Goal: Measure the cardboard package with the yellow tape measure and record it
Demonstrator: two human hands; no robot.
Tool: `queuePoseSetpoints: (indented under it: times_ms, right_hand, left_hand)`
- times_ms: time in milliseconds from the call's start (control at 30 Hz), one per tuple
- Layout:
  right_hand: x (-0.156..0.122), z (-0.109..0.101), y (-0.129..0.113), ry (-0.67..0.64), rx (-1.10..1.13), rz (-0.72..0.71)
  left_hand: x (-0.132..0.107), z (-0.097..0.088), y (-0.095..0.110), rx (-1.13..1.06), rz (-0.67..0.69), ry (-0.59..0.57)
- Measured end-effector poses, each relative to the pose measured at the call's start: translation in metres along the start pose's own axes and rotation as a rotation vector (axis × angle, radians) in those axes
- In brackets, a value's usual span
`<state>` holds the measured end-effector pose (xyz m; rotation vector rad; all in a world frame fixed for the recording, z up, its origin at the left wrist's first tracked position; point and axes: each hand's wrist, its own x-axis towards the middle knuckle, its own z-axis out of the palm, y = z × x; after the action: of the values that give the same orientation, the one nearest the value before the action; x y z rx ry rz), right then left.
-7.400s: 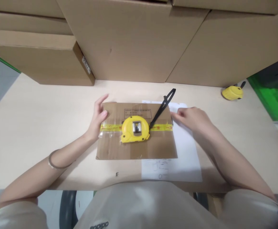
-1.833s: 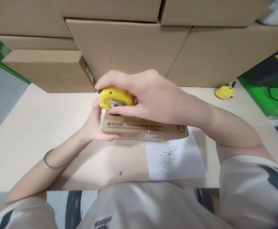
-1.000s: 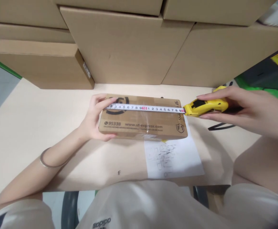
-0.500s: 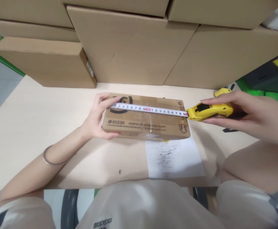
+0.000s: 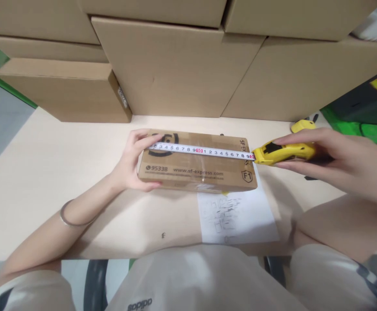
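A small brown cardboard box (image 5: 188, 179) printed with "SF Express" lies in front of me. My left hand (image 5: 133, 162) grips its left end, fingers on the top and thumb along the near side. Between its fingers and the far end, the white blade (image 5: 182, 149) of a tape measure runs lengthwise over the box top. My right hand (image 5: 334, 157) is closed around the yellow tape measure (image 5: 280, 153), just off the box's right edge. The blade's tip is hidden near my left fingers.
Large cardboard boxes (image 5: 175, 69) stand stacked along the back of the table (image 5: 61, 172), with a flatter box (image 5: 58, 95) at the left. A paper with writing (image 5: 249, 220) lies partly under the small box. Another yellow object (image 5: 303, 125) sits behind my right hand.
The view has shifted slightly. Both hands, the box and the extended tape measure keep nearly the same places relative to each other.
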<state>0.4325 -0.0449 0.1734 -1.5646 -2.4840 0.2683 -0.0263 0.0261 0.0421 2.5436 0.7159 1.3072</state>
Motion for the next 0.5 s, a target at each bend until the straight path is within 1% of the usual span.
queuePoseSetpoints:
  times_ms: [100, 200, 300, 367, 433, 500]
  right_hand:
    - [0.003, -0.003, -0.009, -0.011, 0.012, -0.005]
    - [0.008, -0.005, -0.013, 0.010, -0.023, -0.069]
    - [0.014, -0.006, -0.014, 0.026, -0.058, -0.144]
    - [0.019, -0.007, -0.014, 0.031, -0.077, -0.164]
    - [0.024, -0.006, -0.015, 0.012, -0.085, -0.177]
    - [0.026, -0.003, -0.016, -0.041, -0.083, -0.192]
  left_hand:
    - [0.000, 0.000, -0.001, 0.008, 0.015, 0.003]
    - [0.001, 0.000, 0.002, 0.033, 0.032, -0.011]
    - [0.002, -0.002, 0.007, 0.059, 0.015, -0.035]
    - [0.002, -0.002, 0.008, 0.060, 0.003, -0.044]
    - [0.003, -0.002, 0.007, 0.047, 0.009, -0.034]
    - [0.002, -0.001, 0.004, 0.024, 0.019, -0.011]
